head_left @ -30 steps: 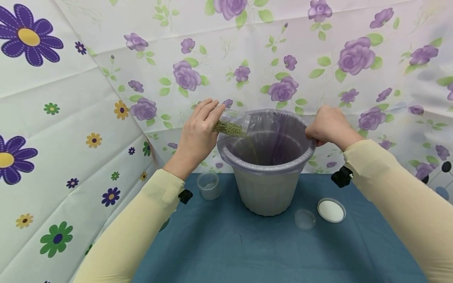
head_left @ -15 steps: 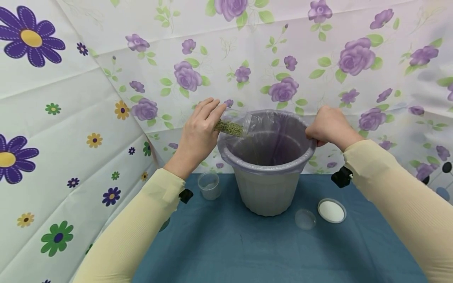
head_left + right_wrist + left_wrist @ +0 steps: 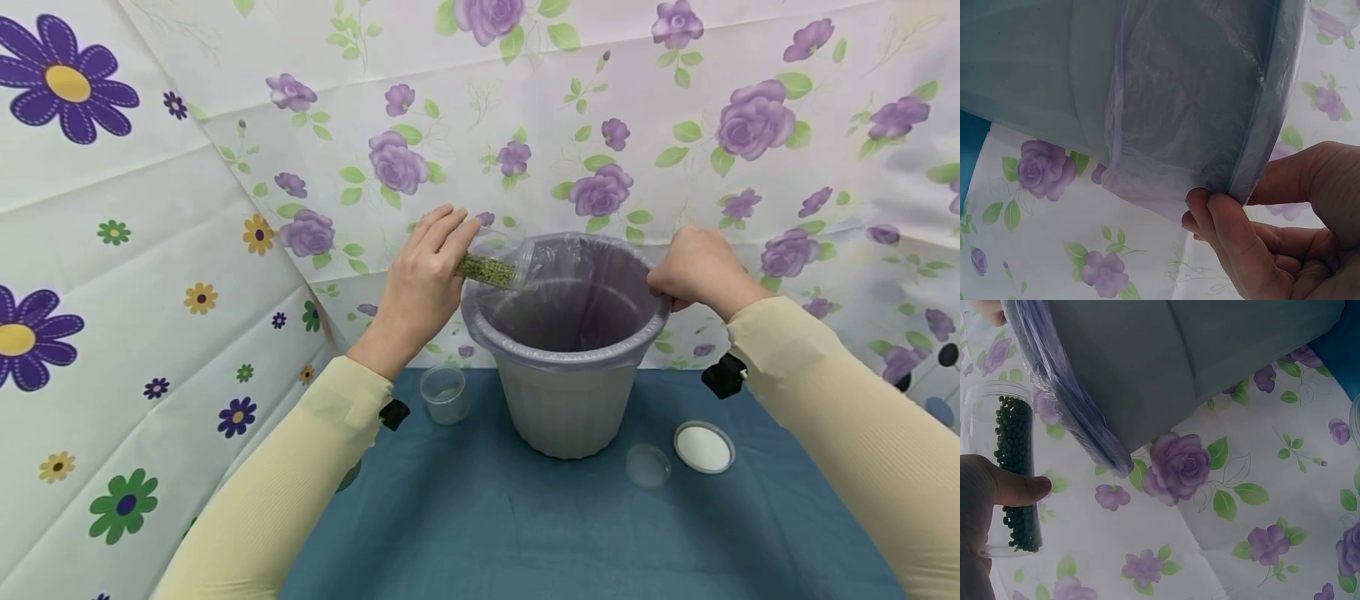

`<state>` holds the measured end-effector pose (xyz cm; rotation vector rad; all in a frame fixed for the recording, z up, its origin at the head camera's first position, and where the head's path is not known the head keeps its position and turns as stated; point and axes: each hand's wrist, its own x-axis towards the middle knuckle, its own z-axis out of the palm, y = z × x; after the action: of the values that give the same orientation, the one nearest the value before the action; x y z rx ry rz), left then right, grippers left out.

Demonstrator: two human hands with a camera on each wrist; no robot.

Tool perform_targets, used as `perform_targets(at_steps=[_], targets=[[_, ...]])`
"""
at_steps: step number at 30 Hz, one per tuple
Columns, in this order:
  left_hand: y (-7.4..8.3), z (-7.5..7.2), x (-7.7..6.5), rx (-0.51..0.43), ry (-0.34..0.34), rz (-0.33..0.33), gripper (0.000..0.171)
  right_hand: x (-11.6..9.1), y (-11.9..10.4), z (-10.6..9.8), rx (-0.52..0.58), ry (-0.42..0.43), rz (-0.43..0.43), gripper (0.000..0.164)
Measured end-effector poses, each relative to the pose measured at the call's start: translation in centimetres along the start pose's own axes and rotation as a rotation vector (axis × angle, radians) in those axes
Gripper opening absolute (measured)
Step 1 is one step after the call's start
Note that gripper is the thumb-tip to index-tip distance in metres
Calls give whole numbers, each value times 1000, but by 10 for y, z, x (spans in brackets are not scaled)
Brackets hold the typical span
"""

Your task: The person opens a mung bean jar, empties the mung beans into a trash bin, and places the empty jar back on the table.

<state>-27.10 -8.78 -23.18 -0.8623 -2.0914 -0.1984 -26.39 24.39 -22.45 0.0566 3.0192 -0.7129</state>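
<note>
The fingers (image 3: 442, 229) of the left hand (image 3: 417, 287) curl round a clear plastic jar of small green beans (image 3: 491, 268), tipped on its side with its open mouth over the left rim of the grey plastic bucket lined with a thin purple bag (image 3: 567, 367). The left wrist view adds what the head view hides: the thumb (image 3: 1019, 489) presses across the jar (image 3: 1013, 472), and the beans lie heaped along its wall. The right hand (image 3: 696, 265) grips the bucket's right rim; only the right wrist view shows its fingers (image 3: 1222, 228) pinching the bag's folded edge against the rim (image 3: 1266, 125).

The bucket stands on the blue tabletop (image 3: 525, 533). An empty clear plastic cup (image 3: 444, 393) sits just left of it; a clear round lid (image 3: 647, 464) and a white round lid (image 3: 702, 447) lie to its right.

Compared with a second ago, the thin stream of beans falling from the jar's mouth is gone, and the jar sits slightly more level. Both hands keep their grips.
</note>
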Motion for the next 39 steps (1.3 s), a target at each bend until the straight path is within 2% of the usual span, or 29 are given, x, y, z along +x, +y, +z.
perform_targets(at_steps=[32, 39], targets=[[-3, 3, -2, 23, 2, 16, 51, 0, 0, 1, 0, 9, -6, 11], [-4, 4, -1, 18, 21, 27, 46, 0, 0, 1, -4, 4, -8, 12]])
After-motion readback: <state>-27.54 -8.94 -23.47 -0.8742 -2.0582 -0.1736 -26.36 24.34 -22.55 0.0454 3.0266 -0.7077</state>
